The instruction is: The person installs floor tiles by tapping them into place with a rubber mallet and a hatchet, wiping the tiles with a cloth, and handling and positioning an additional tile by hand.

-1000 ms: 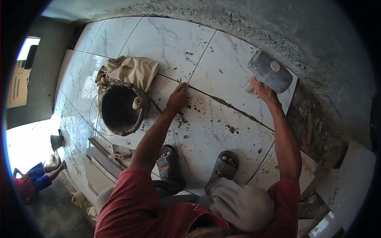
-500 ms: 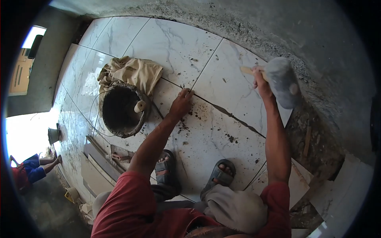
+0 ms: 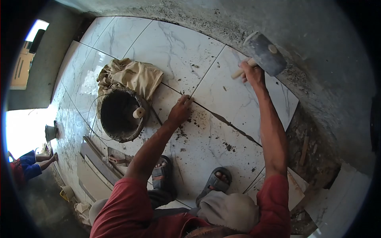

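A rubber mallet with a grey head (image 3: 265,53) and a short pale wooden handle is in my right hand (image 3: 252,73). Its fingers wrap the handle, and the head is raised near the wall over the far right tile (image 3: 238,95). My left hand (image 3: 180,110) lies palm down with its fingertips at the corner where several marbled white tiles meet. Nothing shows in that hand, though its fingertips are partly hidden. A dark, uneven gap (image 3: 230,123) runs between the tiles to the right of it.
Left of my arm stands a mortar-caked bucket (image 3: 123,139) with a tool handle (image 3: 139,113) inside. Behind it lies a tan cloth (image 3: 139,77). Cut tile pieces (image 3: 93,176) and a trowel (image 3: 119,158) lie lower left. Another person (image 3: 29,166) is at far left; rubble (image 3: 309,135) at right.
The mallet has moved left and up and its head has turned, so its handle now shows more fully. My left hand stays at the tile corner. The view has shifted slightly.
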`<state>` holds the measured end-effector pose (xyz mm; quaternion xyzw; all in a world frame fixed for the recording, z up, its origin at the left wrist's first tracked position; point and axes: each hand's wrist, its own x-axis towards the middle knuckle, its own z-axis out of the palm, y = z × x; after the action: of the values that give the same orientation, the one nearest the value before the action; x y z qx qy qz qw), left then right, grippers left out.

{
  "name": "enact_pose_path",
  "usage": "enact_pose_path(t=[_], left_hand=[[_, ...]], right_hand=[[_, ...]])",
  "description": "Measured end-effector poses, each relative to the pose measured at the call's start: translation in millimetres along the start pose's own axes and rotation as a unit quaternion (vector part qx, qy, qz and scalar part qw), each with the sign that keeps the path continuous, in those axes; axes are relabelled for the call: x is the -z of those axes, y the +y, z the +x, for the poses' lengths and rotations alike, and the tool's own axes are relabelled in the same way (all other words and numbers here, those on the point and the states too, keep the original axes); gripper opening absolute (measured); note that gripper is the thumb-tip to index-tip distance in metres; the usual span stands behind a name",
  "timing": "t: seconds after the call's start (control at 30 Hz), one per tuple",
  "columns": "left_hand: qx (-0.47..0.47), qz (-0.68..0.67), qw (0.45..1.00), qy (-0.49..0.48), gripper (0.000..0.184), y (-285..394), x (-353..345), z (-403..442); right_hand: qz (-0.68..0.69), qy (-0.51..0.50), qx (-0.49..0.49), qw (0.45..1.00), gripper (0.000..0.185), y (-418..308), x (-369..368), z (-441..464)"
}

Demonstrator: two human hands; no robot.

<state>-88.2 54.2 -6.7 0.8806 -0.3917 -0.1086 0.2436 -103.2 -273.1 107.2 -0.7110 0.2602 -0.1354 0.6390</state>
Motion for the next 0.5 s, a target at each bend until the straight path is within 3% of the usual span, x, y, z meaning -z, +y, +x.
enact_pose_path(t=[0.13,0.23,0.37,0.5], left_hand=[[-0.017,0.007,0.999,0.036,0.051,-1.6,-1.8,-1.0],[-0.011,-0.010,1.000,0.015,0.052,-2.9,2.0,0.7],[0.044,-0.065,0.997,-0.021,0.050,1.8,6.2,-0.6],[-0.019,0.025,0.999,0.009,0.050,27.0,-16.9,-12.8]], right_hand=[[-0.006,-0.027,0.098,0.995,0.022,3.6,-11.5,27.4],[-0.067,-0.006,0.022,0.998,0.026,25.5,-17.1,33.2],[-0.074,-0.016,0.000,0.997,0.025,20.5,-11.8,31.0],[-0.081,-0.033,0.024,0.996,0.023,42.4,-6.3,10.3]])
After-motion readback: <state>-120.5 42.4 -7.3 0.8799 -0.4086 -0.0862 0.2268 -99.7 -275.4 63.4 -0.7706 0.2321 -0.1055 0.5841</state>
